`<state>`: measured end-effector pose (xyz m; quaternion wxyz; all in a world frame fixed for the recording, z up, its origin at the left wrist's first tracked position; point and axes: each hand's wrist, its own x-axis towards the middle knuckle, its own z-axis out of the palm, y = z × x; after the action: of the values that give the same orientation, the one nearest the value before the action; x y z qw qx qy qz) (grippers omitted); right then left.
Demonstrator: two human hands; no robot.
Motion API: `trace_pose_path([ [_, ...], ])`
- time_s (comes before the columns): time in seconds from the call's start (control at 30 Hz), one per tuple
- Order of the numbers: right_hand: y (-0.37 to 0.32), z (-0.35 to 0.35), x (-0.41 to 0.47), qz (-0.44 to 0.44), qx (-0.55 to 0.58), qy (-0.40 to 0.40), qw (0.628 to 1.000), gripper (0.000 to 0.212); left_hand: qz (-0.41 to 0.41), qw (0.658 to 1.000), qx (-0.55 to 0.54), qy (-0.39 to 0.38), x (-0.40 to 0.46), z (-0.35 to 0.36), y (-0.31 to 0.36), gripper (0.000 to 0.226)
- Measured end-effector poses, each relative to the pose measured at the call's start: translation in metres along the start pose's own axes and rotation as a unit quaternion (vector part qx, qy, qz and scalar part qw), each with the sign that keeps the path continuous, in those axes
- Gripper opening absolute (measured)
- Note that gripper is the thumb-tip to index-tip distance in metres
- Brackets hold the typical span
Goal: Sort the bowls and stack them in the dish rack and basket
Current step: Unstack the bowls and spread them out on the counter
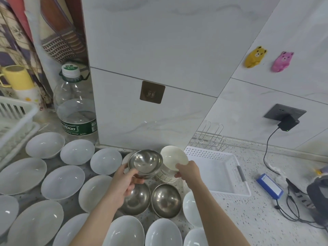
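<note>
My left hand (pixel 124 183) holds a small stack of steel bowls (pixel 145 162) lifted above the counter. My right hand (pixel 188 172) grips the rim of a cream ceramic bowl (pixel 174 157), tilted over a short stack of similar bowls (pixel 166 175). Two more steel bowls (pixel 166 199) rest on the counter below my hands. Several white bowls (pixel 63 181) are spread over the left and near counter. A white perforated basket (pixel 230 174) lies to the right, empty. A white plastic dish rack (pixel 16 119) is at the far left.
A large water bottle (pixel 76 107) stands behind the bowls by the wall corner. A wire rack (pixel 211 139) sits behind the basket. A blue box (pixel 269 185), cables and a plugged charger (pixel 287 123) occupy the right counter. A yellow cup (pixel 17 77) stands far left.
</note>
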<state>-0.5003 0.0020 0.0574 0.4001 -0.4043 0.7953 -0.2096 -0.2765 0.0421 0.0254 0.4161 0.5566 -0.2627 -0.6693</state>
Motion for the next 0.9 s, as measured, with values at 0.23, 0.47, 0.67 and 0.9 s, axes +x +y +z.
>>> trace_pose_path([
  [0.23,-0.001,-0.003,0.002,0.001,-0.010,-0.003,1.000,0.033,-0.002,1.000,0.000,-0.001,-0.001,-0.003,-0.002,0.028],
  [0.47,-0.003,-0.005,0.006,0.002,-0.046,-0.014,0.999,0.039,-0.006,1.000,-0.003,-0.005,-0.001,-0.003,-0.003,0.027],
  [0.67,-0.003,-0.005,0.008,-0.005,-0.016,-0.009,1.000,0.033,-0.006,1.000,0.001,-0.003,-0.003,-0.006,0.000,0.027],
  [0.9,-0.004,-0.012,-0.001,-0.016,0.100,-0.012,0.995,0.040,0.003,1.000,-0.011,0.010,-0.006,-0.009,0.001,0.026],
])
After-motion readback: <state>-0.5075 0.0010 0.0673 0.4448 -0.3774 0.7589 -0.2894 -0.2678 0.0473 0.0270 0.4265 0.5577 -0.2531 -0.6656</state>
